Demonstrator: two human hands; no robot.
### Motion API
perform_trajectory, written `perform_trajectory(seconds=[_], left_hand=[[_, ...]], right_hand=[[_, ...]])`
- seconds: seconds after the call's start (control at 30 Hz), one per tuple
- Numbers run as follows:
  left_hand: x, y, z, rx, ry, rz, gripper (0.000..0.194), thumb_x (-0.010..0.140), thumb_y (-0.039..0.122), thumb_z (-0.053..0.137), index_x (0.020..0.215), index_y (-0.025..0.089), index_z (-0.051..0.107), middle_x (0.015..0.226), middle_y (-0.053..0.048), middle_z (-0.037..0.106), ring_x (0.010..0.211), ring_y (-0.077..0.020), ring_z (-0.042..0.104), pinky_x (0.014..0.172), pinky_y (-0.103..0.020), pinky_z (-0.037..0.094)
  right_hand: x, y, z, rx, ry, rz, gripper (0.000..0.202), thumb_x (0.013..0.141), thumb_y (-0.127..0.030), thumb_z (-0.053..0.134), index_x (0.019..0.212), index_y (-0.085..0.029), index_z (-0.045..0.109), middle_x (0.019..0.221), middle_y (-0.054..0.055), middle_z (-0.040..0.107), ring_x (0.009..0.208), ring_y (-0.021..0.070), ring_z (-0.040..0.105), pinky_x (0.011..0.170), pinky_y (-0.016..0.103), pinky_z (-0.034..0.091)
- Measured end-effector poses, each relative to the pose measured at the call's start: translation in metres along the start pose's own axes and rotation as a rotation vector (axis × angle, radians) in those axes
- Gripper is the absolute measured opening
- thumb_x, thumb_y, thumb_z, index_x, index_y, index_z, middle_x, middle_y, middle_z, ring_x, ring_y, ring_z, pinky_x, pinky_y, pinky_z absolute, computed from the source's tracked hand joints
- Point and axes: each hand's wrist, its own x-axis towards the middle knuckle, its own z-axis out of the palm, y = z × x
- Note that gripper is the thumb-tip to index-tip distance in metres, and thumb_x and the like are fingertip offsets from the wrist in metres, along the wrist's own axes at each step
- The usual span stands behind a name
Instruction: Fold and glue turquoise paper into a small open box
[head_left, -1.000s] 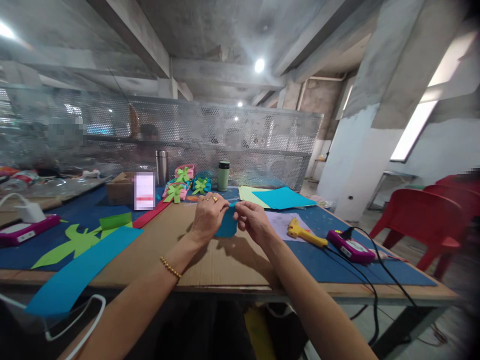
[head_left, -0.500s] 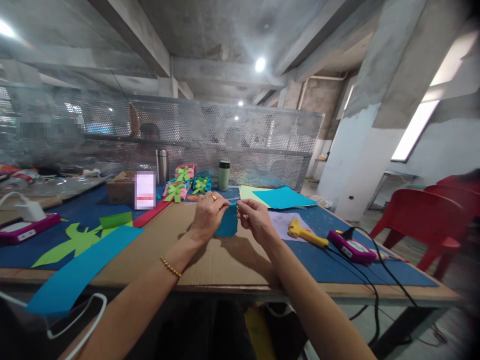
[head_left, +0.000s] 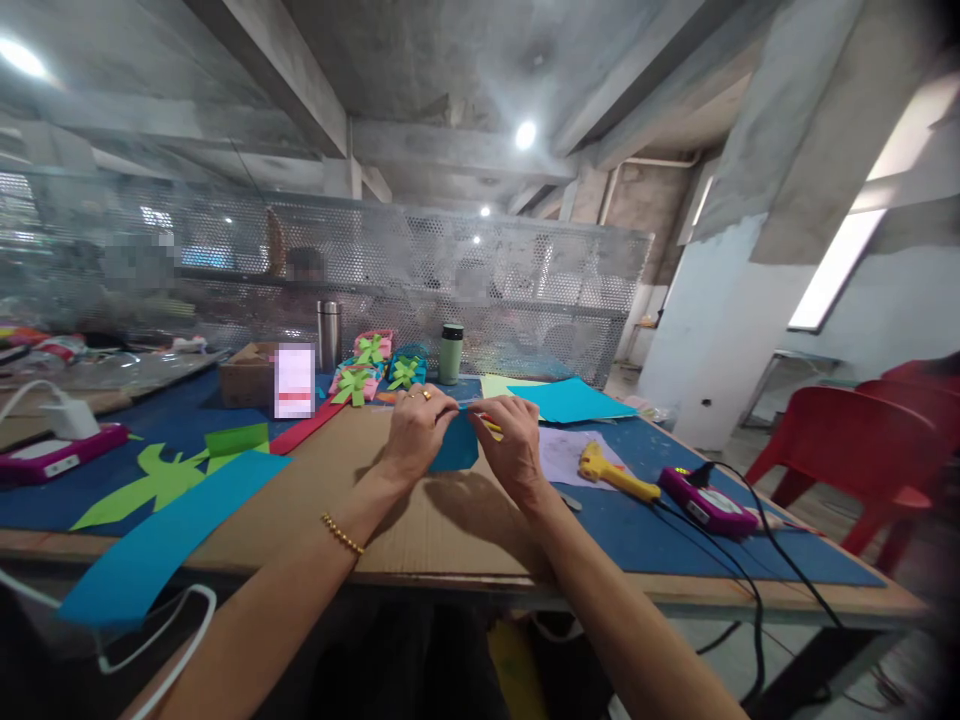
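Both hands pinch a small piece of blue paper [head_left: 455,447], held upright just above the brown cardboard sheet [head_left: 450,530]. My left hand [head_left: 414,430], with a ring on a finger, grips its upper left part. At the top right edge, my right hand [head_left: 514,440] closes its thumb and fingers on the same piece; the fingertips are partly hidden. To the left lies a long blue paper strip [head_left: 172,530], overhanging the front table edge, beside light green paper cut-outs [head_left: 154,485]. A yellow glue gun [head_left: 619,475] rests right of my right hand on a pale purple sheet [head_left: 559,455].
Purple power strips [head_left: 705,500] sit at right and left, with black cables over the right table edge. Behind my hands stand a green bottle [head_left: 451,358], a steel flask [head_left: 329,338], small bow-trimmed baskets [head_left: 356,380] and a cardboard box [head_left: 246,375]. Blue sheets [head_left: 574,398] lie at back right.
My right hand has turned, its fingers now curled farther over the top of the blue paper. My left hand keeps its hold. The view has shifted slightly.
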Motion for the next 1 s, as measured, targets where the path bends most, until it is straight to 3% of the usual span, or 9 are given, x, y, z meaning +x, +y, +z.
perform_trajectory(seconds=[0.77,1.0], left_hand=[[-0.0003,-0.0010,0.0008,-0.024,-0.053,-0.017,0.007,0.089,0.023,0.064,0.087,0.020,0.070,0.090,-0.004,0.070,0.092,-0.0226,0.059,0.081,-0.038,0.039],[-0.0002,-0.0019,0.0015,-0.035,-0.058,-0.016,0.006,0.089,0.022,0.065,0.087,0.021,0.070,0.091,-0.004,0.070,0.093,-0.0228,0.059,0.081,-0.038,0.039]], right_hand=[[-0.0019,0.0031,0.0087,0.036,0.011,0.015,0.005,0.091,-0.023,0.062,0.090,-0.023,0.067,0.083,0.002,0.072,0.081,0.0204,0.060,0.081,0.037,0.036],[-0.0020,0.0025,0.0080,0.118,-0.037,0.056,0.006,0.089,-0.018,0.062,0.089,-0.023,0.066,0.080,0.000,0.068,0.079,0.0188,0.063,0.079,0.036,0.037]])
